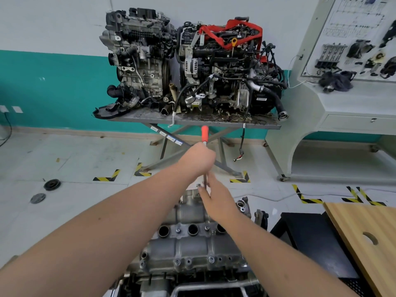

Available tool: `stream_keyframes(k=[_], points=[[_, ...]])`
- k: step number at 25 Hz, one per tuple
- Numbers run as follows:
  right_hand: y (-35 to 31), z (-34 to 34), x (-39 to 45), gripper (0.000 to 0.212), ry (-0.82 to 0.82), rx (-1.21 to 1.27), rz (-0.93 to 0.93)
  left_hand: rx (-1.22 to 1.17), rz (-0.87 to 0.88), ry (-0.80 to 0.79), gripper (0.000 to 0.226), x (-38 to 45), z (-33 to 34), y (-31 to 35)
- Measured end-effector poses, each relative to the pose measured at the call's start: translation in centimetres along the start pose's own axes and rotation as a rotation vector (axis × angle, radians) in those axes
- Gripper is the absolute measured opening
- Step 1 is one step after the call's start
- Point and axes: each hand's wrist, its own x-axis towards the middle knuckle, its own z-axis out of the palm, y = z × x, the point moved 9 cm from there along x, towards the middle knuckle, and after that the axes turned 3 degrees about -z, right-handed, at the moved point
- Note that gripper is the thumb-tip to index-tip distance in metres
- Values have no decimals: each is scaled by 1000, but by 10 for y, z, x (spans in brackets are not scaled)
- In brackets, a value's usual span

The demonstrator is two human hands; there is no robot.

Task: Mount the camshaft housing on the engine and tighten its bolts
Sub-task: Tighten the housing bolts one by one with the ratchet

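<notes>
The grey camshaft housing (pixel 188 243) lies on the engine (pixel 192 281) at the bottom centre, with several bolts (pixel 211 259) along its near edge. A driver with a red handle (pixel 204 131) stands upright over the housing's far end. My left hand (pixel 198 160) grips its shaft just below the handle. My right hand (pixel 214 195) reaches to the lower part of the shaft, fingers pinching it near the tip. The tip and the bolt under it are hidden by my right hand.
Two other engines (pixel 192 67) sit on a scissor-leg metal table (pixel 192 121) ahead. A white training board (pixel 353 50) stands at the right. A wooden board (pixel 368 243) lies on a black stand (pixel 310 243) at the right. Two round parts (pixel 52 184) lie on the floor left.
</notes>
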Motion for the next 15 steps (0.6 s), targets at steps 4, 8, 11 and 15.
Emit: stream_keyframes(k=[4,8,11,15], points=[[45,33,-16,21,-101,-309,109,727,355,57,13,-12,8,42],[56,39,-5,43,-95,-281,249,973,994,307,12,-55,30,63],[54,33,-1,35,10,-318,287,688,1013,619,32,-68,9,51],[53,27,-14,15,263,-224,218,74,671,503,38,-58,9,11]])
